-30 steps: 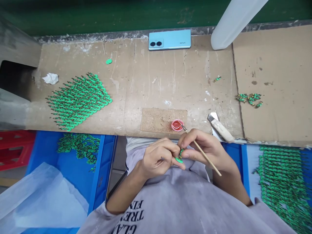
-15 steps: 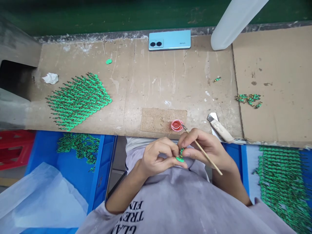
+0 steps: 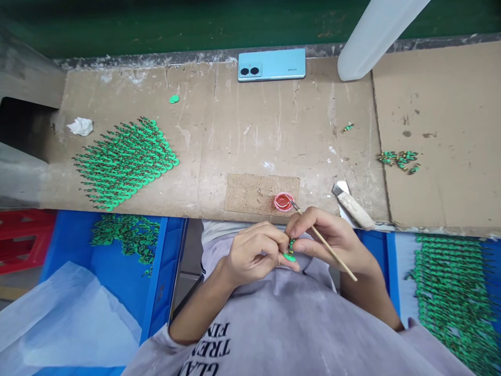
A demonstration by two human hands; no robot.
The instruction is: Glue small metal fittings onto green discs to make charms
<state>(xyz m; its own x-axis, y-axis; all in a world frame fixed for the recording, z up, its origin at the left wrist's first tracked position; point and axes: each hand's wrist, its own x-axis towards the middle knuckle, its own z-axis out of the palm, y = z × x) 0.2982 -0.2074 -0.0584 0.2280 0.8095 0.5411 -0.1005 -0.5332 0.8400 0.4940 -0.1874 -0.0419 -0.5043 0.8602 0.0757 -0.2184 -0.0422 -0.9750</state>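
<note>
Between my two hands is a small green figure on a round green base (image 3: 289,257). My left hand (image 3: 256,251) is closed, its fingertips at the figure's side and base. The fingers of my right hand (image 3: 332,237) are closed around a thin wooden paintbrush (image 3: 327,246), and their tips also meet at the top of the figure. Fingers partly hide the figure, so its shape is unclear. The brush tip points up and left, beside a small pot of red liquid (image 3: 283,201) on a brown board piece (image 3: 250,194).
Rows of green figures (image 3: 127,162) stand at left on the cardboard-covered table (image 3: 235,130). Blue bins (image 3: 156,292) with more figures flank me. A utility knife (image 3: 354,208), small green-gold pieces (image 3: 399,159), a phone (image 3: 272,65) and a white tube (image 3: 376,39) are nearby.
My left fingers have shifted slightly around the figure, with the thumb drawn back and the index finger curled more. My right hand and the brush have barely moved.
</note>
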